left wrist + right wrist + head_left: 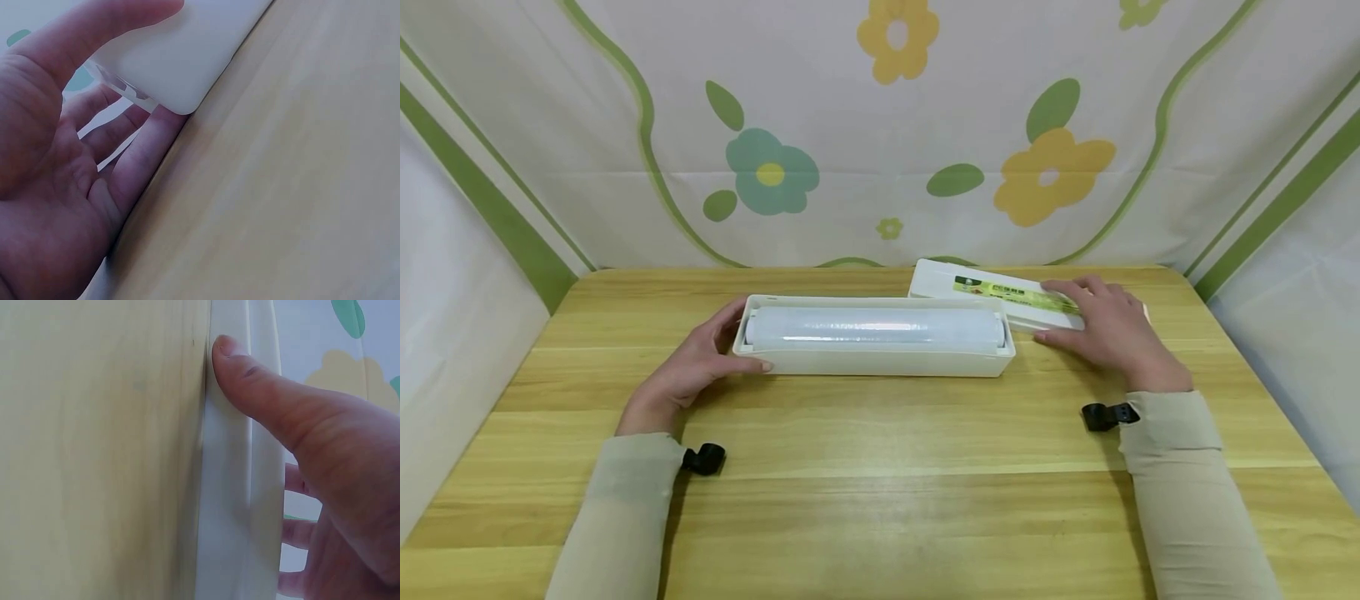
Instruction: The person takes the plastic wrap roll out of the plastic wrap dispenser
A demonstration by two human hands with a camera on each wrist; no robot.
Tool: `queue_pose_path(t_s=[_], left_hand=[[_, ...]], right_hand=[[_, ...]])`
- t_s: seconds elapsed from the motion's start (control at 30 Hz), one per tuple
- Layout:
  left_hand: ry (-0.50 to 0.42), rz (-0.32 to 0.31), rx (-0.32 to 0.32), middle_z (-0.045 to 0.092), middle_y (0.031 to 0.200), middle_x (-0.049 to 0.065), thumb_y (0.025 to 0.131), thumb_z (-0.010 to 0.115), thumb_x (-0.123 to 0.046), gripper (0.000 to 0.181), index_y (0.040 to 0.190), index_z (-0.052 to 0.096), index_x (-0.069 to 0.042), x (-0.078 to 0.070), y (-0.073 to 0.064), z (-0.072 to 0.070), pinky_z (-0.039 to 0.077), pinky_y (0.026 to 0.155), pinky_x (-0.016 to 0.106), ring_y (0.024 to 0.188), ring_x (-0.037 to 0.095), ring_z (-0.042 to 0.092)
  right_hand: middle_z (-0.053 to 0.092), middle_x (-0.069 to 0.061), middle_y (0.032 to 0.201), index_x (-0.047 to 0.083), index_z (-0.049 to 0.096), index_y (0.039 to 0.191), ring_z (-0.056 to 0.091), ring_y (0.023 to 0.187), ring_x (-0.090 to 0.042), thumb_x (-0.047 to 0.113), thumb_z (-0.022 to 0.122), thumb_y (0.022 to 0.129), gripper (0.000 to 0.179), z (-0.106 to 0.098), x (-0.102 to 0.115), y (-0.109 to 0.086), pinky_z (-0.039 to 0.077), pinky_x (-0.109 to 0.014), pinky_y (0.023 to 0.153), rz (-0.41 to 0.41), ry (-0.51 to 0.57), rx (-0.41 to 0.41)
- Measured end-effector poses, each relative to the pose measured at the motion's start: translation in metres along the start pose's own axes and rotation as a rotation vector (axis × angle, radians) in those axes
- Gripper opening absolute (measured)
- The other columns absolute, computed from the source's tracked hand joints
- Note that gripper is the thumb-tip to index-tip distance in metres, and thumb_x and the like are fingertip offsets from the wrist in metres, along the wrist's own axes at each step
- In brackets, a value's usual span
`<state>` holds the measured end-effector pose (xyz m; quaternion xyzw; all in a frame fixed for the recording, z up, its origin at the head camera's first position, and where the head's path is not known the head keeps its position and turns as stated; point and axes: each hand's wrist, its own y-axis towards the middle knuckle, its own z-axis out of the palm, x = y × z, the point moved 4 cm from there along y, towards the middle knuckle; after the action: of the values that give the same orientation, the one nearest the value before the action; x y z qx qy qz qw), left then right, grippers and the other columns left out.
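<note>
A long white box (880, 363) lies across the table with its top off, and a roll of cling film (880, 325) shows inside it. My left hand (703, 354) grips the box's left end, thumb along the front wall and fingers behind. In the left wrist view the thumb presses the box wall (169, 62) while the other fingers reach round its end. Behind the box's right end lies the white lid (936, 279), with a green and yellow label (1011, 293). My right hand (1108, 329) holds the lid's right end, its thumb on the near edge (228, 456).
The wooden table (880, 483) reaches back to a white curtain (850, 125) printed with flowers and leaves. More white cloth hangs at the left and right sides. A small black wrist camera (703, 459) sits at the left cuff, another camera (1105, 416) at the right.
</note>
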<state>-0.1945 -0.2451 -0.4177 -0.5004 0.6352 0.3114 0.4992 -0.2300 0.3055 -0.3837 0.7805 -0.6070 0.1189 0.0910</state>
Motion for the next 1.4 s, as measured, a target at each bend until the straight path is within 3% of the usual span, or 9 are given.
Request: queue_pose_path(t_s=[0.6, 1.07, 1.4], left_hand=[[-0.003, 0.02, -0.01, 0.046, 0.157, 0.003, 0.086, 0.09, -0.008, 0.096, 0.164, 0.041, -0.029, -0.0027, -0.0001, 0.0001, 0.044, 0.107, 0.025, 0.139, 0.025, 0.043], [-0.008, 0.004, -0.025, 0.048, 0.154, 0.001, 0.083, 0.092, -0.008, 0.095, 0.162, 0.043, -0.027, -0.0065, -0.0018, -0.0001, 0.044, 0.107, 0.023, 0.138, 0.025, 0.044], [-0.003, -0.013, -0.026, 0.046, 0.157, 0.002, 0.083, 0.093, -0.009, 0.097, 0.164, 0.041, -0.028, -0.0045, -0.0019, 0.0, 0.043, 0.109, 0.025, 0.141, 0.025, 0.044]], right_hand=[[0.042, -0.029, 0.156, 0.022, 0.043, 0.164, 0.036, 0.141, -0.062, 0.06, 0.076, 0.096, 0.085, -0.0007, 0.0005, 0.0006, 0.018, -0.082, 0.114, 0.008, -0.008, 0.013], [0.039, -0.031, 0.157, 0.021, 0.039, 0.166, 0.034, 0.141, -0.063, 0.06, 0.074, 0.097, 0.087, -0.0004, 0.0021, 0.0007, 0.015, -0.081, 0.116, 0.016, -0.012, 0.036], [0.039, -0.032, 0.157, 0.021, 0.039, 0.167, 0.035, 0.141, -0.062, 0.059, 0.076, 0.096, 0.088, 0.0, 0.003, 0.0009, 0.019, -0.081, 0.116, 0.018, -0.033, 0.044]])
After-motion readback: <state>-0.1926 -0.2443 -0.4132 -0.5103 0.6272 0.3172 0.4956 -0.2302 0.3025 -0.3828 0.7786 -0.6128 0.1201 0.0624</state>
